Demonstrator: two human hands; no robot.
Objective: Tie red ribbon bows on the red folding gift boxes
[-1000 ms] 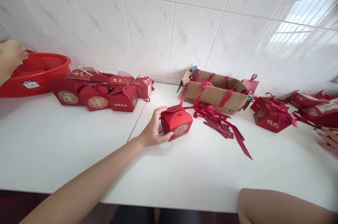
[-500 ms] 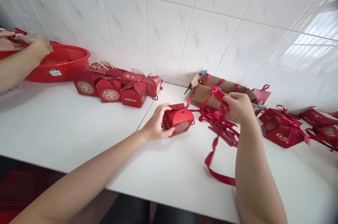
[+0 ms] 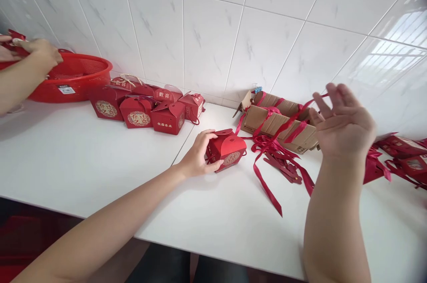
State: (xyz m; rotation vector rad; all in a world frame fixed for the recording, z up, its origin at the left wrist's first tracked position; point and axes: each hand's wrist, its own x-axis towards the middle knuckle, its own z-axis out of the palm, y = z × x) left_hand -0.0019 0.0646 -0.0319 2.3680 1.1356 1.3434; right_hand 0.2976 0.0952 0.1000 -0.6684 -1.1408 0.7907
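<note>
Dark-trousered legs [image 3: 168,265], below the table's near edge. White table [image 3: 213,225], one seam running across it. Left hand [image 3: 200,156]: closed on the left end of a red box, thumb on the near face, fingers over the flaps. Red box [image 3: 231,154]: upright on the table, gold medallion on the near side, cord at the right end. Ribbons [image 3: 268,192]: tangled just right of the box, ends trailing nearer. Flat strips [image 3: 285,169]: dark red, beside the tangle. Right hand [image 3: 345,127]: raised, palm in view, fingers part bent; one ribbon runs up to the fingers, though whether it is pinched I cannot tell. Carton [image 3: 260,118]: open-topped, ribbons draped over its sides, blue clip [image 3: 258,90] at one corner. Bowed boxes [image 3: 403,146]: at right, one partly behind the right arm. Grouped boxes [image 3: 136,114]: at left, upright. Basket [image 3: 88,89]: red. Co-worker's hands [image 3: 42,56]: above it. Tiled wall [image 3: 213,38].
</note>
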